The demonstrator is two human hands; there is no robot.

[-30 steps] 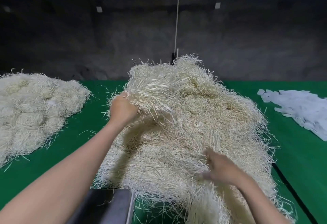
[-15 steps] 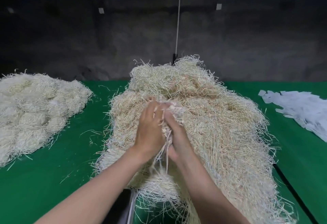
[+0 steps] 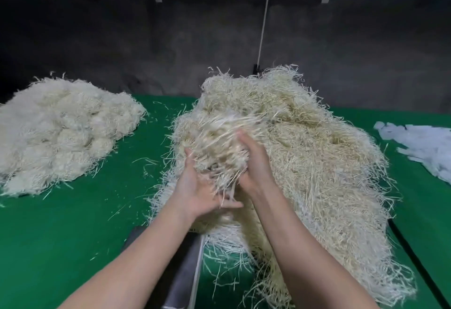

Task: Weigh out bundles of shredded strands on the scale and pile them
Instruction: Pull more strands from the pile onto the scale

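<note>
A big heap of pale shredded strands (image 3: 305, 152) lies in the middle of the green table (image 3: 61, 230). In front of it both hands cup a blurred bundle of strands (image 3: 219, 142). My left hand (image 3: 197, 189) is palm up beneath the bundle, thumb curled over hanging strands. My right hand (image 3: 253, 162) presses against the bundle's right side, fingers wrapped around it. The metal scale pan (image 3: 185, 269) sits at the bottom centre, mostly hidden under my left forearm.
A second pile of rounded strand bundles (image 3: 58, 130) lies at the left of the table. White paper slips (image 3: 419, 145) are spread at the right edge. Loose strands litter the green cloth. A dark wall rises behind.
A second ago my hands were apart, the left lifting strands, the right low on the heap. They came together and now hold a gathered bundle between them, raised a little higher.
</note>
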